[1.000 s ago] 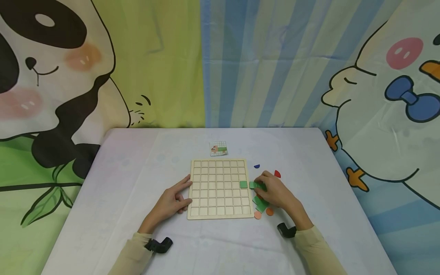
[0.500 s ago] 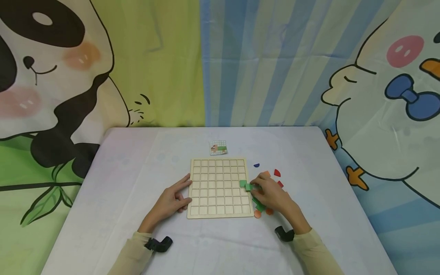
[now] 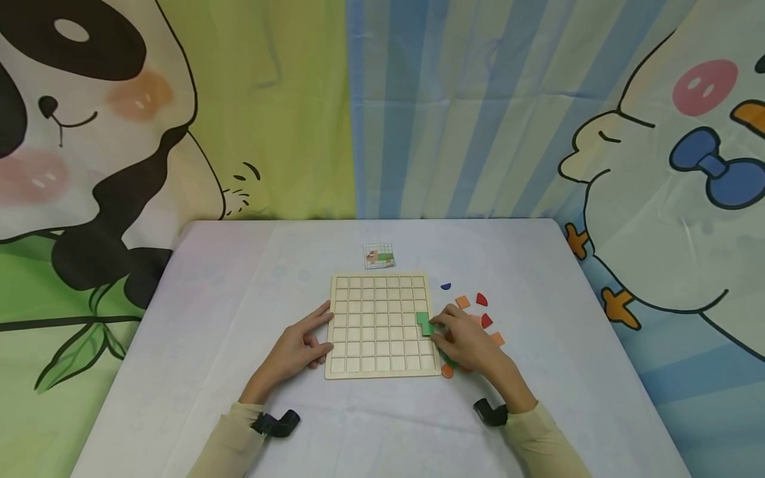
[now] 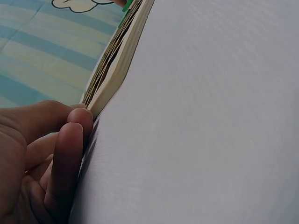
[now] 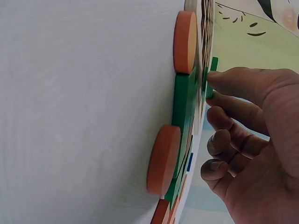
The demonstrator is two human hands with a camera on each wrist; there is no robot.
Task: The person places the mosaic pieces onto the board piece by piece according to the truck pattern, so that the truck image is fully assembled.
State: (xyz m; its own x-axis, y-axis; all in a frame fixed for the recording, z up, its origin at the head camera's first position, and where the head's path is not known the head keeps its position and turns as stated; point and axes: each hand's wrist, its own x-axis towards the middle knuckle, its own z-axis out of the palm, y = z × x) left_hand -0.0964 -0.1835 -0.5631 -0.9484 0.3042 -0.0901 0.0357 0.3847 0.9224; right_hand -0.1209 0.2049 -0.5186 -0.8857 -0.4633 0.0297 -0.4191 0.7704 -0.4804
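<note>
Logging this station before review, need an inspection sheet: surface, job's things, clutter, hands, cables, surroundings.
Surface: white tabletop, faintly creased nearer the person.
Job's things: wooden grid board; first green square tile in its rightmost column; picture card beyond it.
Clutter: right of the board, a blue half-disc, red wedge, orange square tile, orange disc and other pieces, some partly hidden.
Left hand: touches the board's left edge.
Right hand: pinches second green square tile at the board's right side; whether seated, unclear.
Cables: nothing seen.
Surroundings: printed fabric behind; cartoon panda left, white bird right.
</note>
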